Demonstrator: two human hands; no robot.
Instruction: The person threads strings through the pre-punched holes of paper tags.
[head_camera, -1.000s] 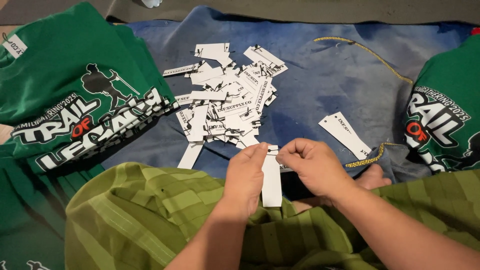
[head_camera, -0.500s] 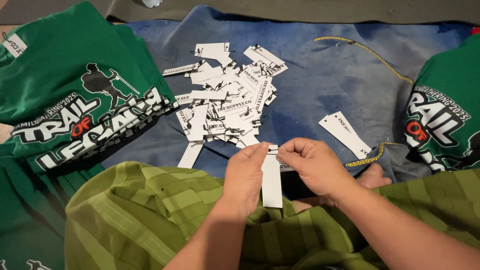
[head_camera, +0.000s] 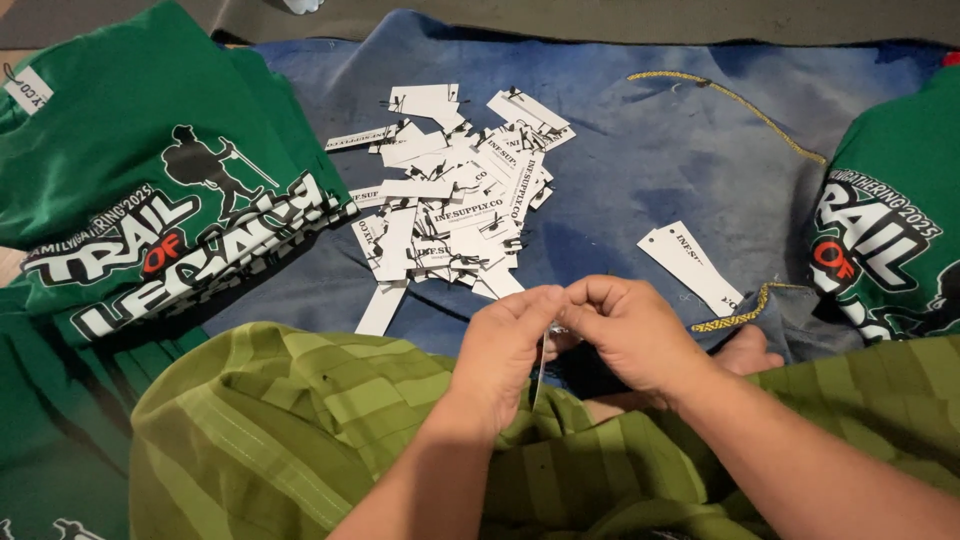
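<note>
A heap of white paper tags (head_camera: 455, 205) lies on the blue cloth (head_camera: 640, 150) ahead of me, with a spare tag (head_camera: 692, 266) to its right and green printed shirts (head_camera: 150, 200) on both sides. My left hand (head_camera: 505, 350) and right hand (head_camera: 625, 335) meet fingertip to fingertip, pinching one hang tag (head_camera: 540, 365) over my green striped lap (head_camera: 300, 420). A second ago that tag faced me flat; now it hangs edge-on.
</note>
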